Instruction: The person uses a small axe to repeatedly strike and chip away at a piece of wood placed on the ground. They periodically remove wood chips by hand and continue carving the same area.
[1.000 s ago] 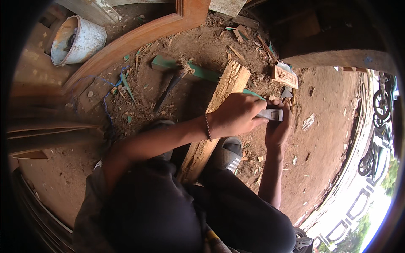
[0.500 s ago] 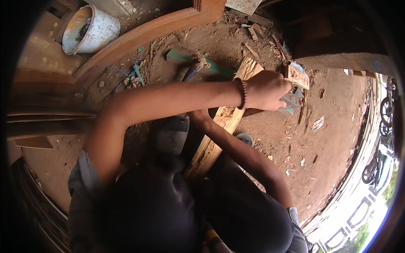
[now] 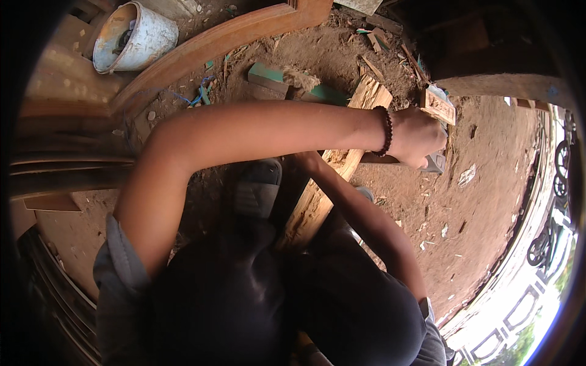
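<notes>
A light, rough-split wooden plank [image 3: 314,204] slants between my knees, away from me. My left forearm reaches across it to the right. Beyond the plank's right edge, my left hand [image 3: 418,137] is closed, its knuckles up. By its fingers shows the grey end of a block-like piece [image 3: 436,163]; its kind is unclear. My right arm crosses over the plank from the lower right. Of my right hand [image 3: 307,160], only a part by the wrist shows; the fingers are hidden under my left forearm. Beyond that forearm lies a green-painted timber [image 3: 266,73] with frayed wood [image 3: 300,79] beside it.
A stained white bucket [image 3: 146,39] lies tipped at the far left, behind a curved-looking brown wooden frame [image 3: 207,49]. A small carved wood block [image 3: 439,108] touches the area beside my left hand. Wood scraps and blue string [image 3: 198,97] litter the dirt floor [image 3: 482,183].
My left hand has moved to the right, and my right wrist has shifted right and slightly away. A dark shaft seen beyond my left forearm no longer shows clearly. The view has shifted slightly.
</notes>
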`<action>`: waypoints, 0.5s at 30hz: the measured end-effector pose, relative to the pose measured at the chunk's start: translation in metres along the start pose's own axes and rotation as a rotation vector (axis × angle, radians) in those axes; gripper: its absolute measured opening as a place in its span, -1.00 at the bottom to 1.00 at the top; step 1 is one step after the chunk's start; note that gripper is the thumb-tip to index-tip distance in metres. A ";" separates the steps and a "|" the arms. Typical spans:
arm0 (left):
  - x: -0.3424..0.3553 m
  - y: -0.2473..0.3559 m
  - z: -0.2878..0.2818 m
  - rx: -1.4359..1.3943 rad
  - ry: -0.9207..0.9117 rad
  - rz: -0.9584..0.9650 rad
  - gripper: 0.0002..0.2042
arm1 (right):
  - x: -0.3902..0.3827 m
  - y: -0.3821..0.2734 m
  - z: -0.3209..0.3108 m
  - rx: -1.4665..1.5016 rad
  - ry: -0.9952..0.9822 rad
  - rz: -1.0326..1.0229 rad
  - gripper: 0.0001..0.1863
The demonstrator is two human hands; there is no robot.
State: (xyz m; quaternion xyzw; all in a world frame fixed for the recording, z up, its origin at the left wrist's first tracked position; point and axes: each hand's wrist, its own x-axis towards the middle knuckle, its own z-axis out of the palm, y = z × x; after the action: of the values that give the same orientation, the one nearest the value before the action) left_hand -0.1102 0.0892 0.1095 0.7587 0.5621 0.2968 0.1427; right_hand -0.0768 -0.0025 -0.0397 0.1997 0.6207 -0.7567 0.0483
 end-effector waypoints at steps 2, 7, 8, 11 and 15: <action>0.004 -0.004 -0.002 0.022 -0.018 0.031 -0.69 | -0.020 -0.021 -0.003 0.224 -0.066 -0.081 -0.65; 0.014 -0.021 -0.016 0.069 -0.125 0.068 -0.69 | -0.117 -0.057 -0.039 0.061 -0.220 0.309 -0.64; 0.014 -0.026 -0.020 0.038 -0.142 0.039 -0.70 | -0.140 -0.061 -0.047 0.093 -0.249 0.331 -0.63; 0.007 -0.038 -0.024 -0.076 -0.144 -0.019 -0.71 | -0.189 -0.081 -0.079 -0.183 -0.201 0.272 -0.56; -0.010 -0.046 -0.019 -0.199 -0.043 -0.143 -0.66 | -0.248 -0.133 -0.101 0.188 0.064 0.212 -0.45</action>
State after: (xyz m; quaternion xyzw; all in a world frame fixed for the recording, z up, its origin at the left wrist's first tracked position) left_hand -0.1588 0.0924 0.0960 0.7050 0.5792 0.3240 0.2500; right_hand 0.1325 0.0812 0.1573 0.2920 0.5236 -0.7954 0.0892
